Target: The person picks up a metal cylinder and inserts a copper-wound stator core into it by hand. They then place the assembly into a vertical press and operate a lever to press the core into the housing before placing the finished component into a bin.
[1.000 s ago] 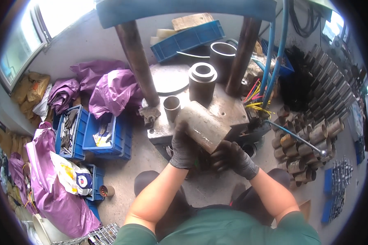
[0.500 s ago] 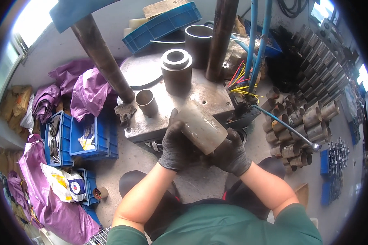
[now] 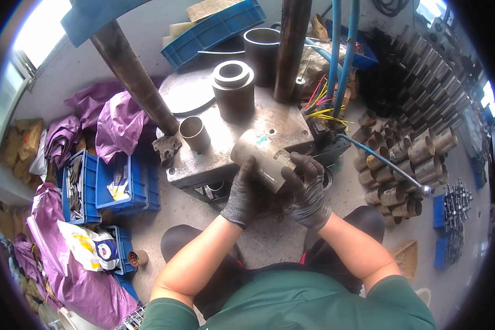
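A grey metal cylinder [image 3: 262, 155], with a green mark on its side, lies tilted between my two gloved hands above the front edge of the steel press table. My left hand [image 3: 244, 193] is closed round its lower left side, fingers partly hidden beneath. Curled at its right end, my right hand [image 3: 307, 190] grips it with the fingertips near the rim. Behind the cylinder, a thick dark sleeve with a stepped ring on top [image 3: 234, 91] stands upright on the table [image 3: 280, 118]. To its left stands a smaller open tube [image 3: 194, 134].
Two steel columns [image 3: 135, 77] rise from the table. A crumpled grey glove [image 3: 167, 148] sits at its left corner. Blue crates [image 3: 127, 184] and purple sheeting [image 3: 71, 258] lie left. At right, a blue rod with a ball end [image 3: 388, 164] juts out before stacked metal tubes [image 3: 412, 165].
The cylinder has turned in my hands, bringing a green mark into view. My right fingers have shifted up onto its right end, and my left hand sits lower along its side.
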A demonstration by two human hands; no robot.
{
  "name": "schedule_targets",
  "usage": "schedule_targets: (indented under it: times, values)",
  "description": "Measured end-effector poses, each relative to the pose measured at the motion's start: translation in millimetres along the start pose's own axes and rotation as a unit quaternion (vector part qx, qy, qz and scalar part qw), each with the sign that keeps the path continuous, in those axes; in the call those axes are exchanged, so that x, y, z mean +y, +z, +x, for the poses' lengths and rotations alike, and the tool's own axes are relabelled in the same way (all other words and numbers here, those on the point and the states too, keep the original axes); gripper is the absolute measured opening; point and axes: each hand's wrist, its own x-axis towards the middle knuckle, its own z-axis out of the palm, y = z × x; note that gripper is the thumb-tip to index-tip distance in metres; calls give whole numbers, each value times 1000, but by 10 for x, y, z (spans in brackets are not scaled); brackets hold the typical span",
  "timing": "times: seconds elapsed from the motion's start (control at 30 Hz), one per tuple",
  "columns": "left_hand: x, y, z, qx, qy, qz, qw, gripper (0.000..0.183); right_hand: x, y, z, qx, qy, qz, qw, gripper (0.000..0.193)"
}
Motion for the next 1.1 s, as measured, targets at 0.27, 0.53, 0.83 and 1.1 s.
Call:
schedule_targets:
  times: [0.27, 0.53, 0.83, 1.1]
  values:
    - [124, -24, 11, 41, 71, 47, 996, 95, 22, -178, 43, 67, 121, 239, 961, 64]
    - [156, 8, -37, -4, 34, -27, 999, 89, 167, -173, -22, 133, 398, 527, 739, 27]
    - [101, 213, -72, 28, 222, 461, 859, 110, 186, -225, -69, 79, 401, 506, 760, 28]
    - [-96, -5, 9, -21, 318, 577, 752, 114, 65, -334, 61, 41, 372, 504, 778, 43]
